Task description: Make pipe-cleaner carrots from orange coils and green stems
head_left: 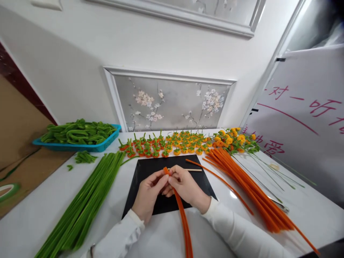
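Pinching at the folded upper end of some orange strips (184,218), both hands work over a black mat (145,172). Left hand (149,195): thumb and fingers closed on the fold. Right hand (186,184): fingertips clamped on the same strips, close beside the left. The strips' top pokes up between the hands; their long ends run down across the mat's near edge and over the white table (158,233).

Beyond the hands, a thin pale stick (195,170) lies on the mat, partly hidden by the right hand. One loose orange strip (224,180) curves from the mat's far edge out onto the table. Right of that, a thick orange bundle (249,193). Left of the mat, a long green bundle (86,200).

Farther back, left: blue tray (103,146) heaped with looped green pieces (80,132); small green pile (84,157) just in front. Behind the mat, rows of little orange and yellow pieces with green tops (156,148). At their right, yellow and orange blooms (232,138) with thin green stems, partly behind the orange bundle. Framed blossom panel (174,104) on the wall.
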A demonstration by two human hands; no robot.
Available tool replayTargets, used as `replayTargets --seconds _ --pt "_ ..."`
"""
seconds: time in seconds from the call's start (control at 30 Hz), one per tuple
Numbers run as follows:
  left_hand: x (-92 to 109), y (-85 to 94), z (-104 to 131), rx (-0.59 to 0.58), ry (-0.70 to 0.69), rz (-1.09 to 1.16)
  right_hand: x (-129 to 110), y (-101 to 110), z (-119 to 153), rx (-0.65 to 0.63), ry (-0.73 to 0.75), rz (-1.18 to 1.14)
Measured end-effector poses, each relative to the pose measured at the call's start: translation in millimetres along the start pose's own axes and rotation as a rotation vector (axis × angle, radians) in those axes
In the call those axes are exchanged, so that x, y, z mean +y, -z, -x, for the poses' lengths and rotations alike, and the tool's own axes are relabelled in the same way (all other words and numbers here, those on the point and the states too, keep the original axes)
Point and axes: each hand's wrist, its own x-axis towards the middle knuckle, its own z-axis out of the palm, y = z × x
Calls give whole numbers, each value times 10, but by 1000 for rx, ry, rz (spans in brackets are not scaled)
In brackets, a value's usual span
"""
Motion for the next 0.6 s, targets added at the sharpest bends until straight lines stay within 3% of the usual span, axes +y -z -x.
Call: replayTargets --seconds 0.2,0.3,0.37,0.47,0.53,0.6 --pt "-3 20 -12 -11 24 -7 158 -5 -5 -7 25 93" --pt "29 21 -12 -47 30 0 103 14 22 -26 55 229" --pt "51 27 -14 -15 19 33 -75 19 50 -4 184 424" --pt "71 36 -18 27 32 92 -537 -5 96 171 459 678" --pt "76 29 -8 9 58 112 -814 -13 167 206 574 655" --pt "77 11 15 2 72 91 -857 32 349 221 637 610"
